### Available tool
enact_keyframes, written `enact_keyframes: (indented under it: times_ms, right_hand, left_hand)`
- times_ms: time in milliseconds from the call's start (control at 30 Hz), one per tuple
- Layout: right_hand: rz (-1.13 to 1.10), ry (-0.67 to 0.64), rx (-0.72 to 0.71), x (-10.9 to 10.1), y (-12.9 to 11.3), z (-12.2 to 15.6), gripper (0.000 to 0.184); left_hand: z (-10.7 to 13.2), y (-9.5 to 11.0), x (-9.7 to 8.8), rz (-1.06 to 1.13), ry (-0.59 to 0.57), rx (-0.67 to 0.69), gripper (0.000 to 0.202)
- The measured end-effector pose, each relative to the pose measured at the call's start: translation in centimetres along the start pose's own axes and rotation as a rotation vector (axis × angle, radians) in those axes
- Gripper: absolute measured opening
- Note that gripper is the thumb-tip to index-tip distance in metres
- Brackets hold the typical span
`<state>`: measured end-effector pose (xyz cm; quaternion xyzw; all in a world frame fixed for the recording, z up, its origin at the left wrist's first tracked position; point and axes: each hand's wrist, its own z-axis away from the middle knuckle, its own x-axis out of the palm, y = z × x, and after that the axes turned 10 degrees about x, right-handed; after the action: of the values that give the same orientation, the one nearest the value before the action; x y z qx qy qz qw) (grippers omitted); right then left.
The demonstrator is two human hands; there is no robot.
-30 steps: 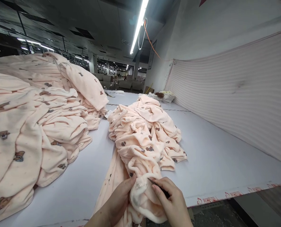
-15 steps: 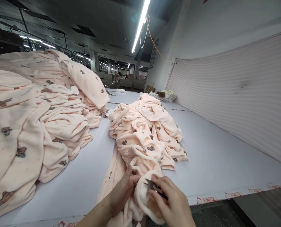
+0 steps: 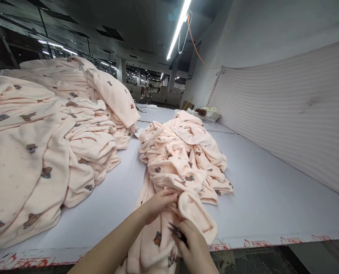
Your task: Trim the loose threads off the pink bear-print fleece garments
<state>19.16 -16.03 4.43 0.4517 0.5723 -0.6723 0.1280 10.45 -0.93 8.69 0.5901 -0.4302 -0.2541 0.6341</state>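
Note:
A pale pink fleece garment [image 3: 148, 240] with small printed bears hangs over the table's near edge below my hands. My left hand [image 3: 164, 202] is closed on a fold of it, next to a rounded, open loop of the fabric [image 3: 198, 215]. In my right hand [image 3: 192, 243] are small dark thread snips [image 3: 177, 231], their blades pointing left toward the cloth. The palm and fingers hide the snips' handle. Just beyond both hands lies a heap of the same pink fleece [image 3: 180, 152].
A larger pile of the pink fleece garments [image 3: 52, 140] fills the left of the white table [image 3: 260, 190]. Folded light cloths [image 3: 210, 114] lie at the far end. A striped sheet [image 3: 283, 110] hangs along the right. The table's near edge carries red print.
My left hand has moved up and right along the garment. The right hand with the snips has drawn slightly left and down, and the fabric loop now lies further right. The view has shifted slightly.

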Motion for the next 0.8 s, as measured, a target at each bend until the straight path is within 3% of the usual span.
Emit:
enact_keyframes:
  times_ms: [133,167,233,333,467,533,700,800]
  right_hand:
    - [-0.174,0.139,0.005,-2.0,1.6,-2.2,0.023]
    - [-0.179,0.168,0.009,-2.7,1.9,-2.6,0.025]
    - [-0.176,0.186,0.013,-3.7,2.3,-3.3,0.028]
    - [-0.115,0.175,0.007,-4.6,3.2,-3.6,0.028]
    - [0.047,0.190,0.086,-4.8,3.8,-2.7,0.022]
    - [-0.005,0.155,0.095,-4.3,2.8,-1.9,0.021]
    - [-0.286,0.024,-0.053,-2.6,-1.5,-1.1,0.022]
    - [-0.349,0.012,-0.052,-2.1,-2.3,-1.3,0.018]
  left_hand:
    - [6.1,-0.4,-1.6,-0.305,0.285,0.096,0.018]
    - [7.3,-1.1,-1.5,-0.500,0.330,0.072,0.023]
    - [8.8,-3.0,-0.8,-0.677,0.278,-0.011,0.019]
    - [8.7,-4.9,0.5,-0.637,0.292,0.035,0.021]
    - [7.2,-4.9,1.2,-0.352,0.359,0.211,0.020]
    - [6.8,-4.4,1.3,-0.324,0.354,0.269,0.028]
    - [6.4,-4.2,1.6,-0.411,0.328,0.360,0.032]
    - [6.4,-5.0,1.7,-0.440,0.430,0.363,0.038]
